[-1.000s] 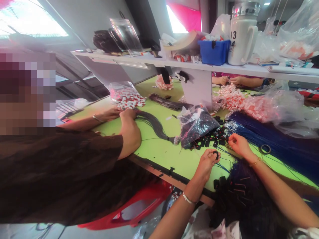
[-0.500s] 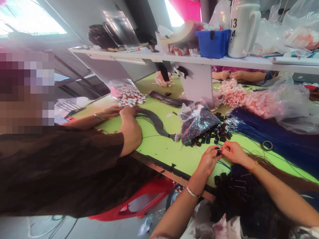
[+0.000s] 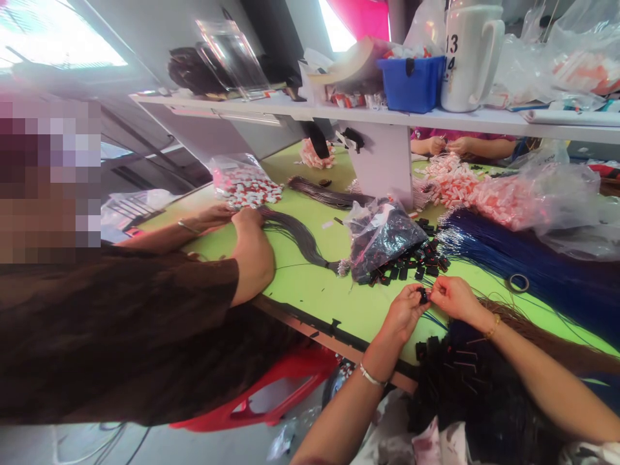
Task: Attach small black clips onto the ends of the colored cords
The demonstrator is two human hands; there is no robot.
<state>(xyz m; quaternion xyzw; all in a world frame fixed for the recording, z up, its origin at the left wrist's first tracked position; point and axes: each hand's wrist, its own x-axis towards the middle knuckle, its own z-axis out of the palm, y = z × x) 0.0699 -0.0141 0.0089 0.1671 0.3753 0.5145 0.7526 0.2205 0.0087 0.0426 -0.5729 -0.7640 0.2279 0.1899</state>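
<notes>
Between the fingertips of my left hand (image 3: 407, 310) is a small black plastic connector (image 3: 423, 296). My right hand (image 3: 453, 297) is closed in a pinch right against it, on what looks like the end of a thin wire; the fingers mostly hide it. Blue wires (image 3: 436, 318) trail below the hands. Just beyond them, many loose black connectors (image 3: 411, 263) spill beside a clear plastic bag (image 3: 382, 236) filled with dark pieces. More black connectors (image 3: 429, 349) lie near my lap.
A co-worker (image 3: 111, 329) sits on the left, hands at a grey wire bundle (image 3: 300, 236). Blue wires (image 3: 513, 278), a tape roll (image 3: 518, 283) and brown wires (image 3: 542, 329) lie to the right. Overhead, a shelf (image 3: 310, 113) carries a blue bin (image 3: 411, 84) and white mug (image 3: 467, 64).
Almost nothing differs. The view has shifted very slightly, and both hands stay together at the black connector.
</notes>
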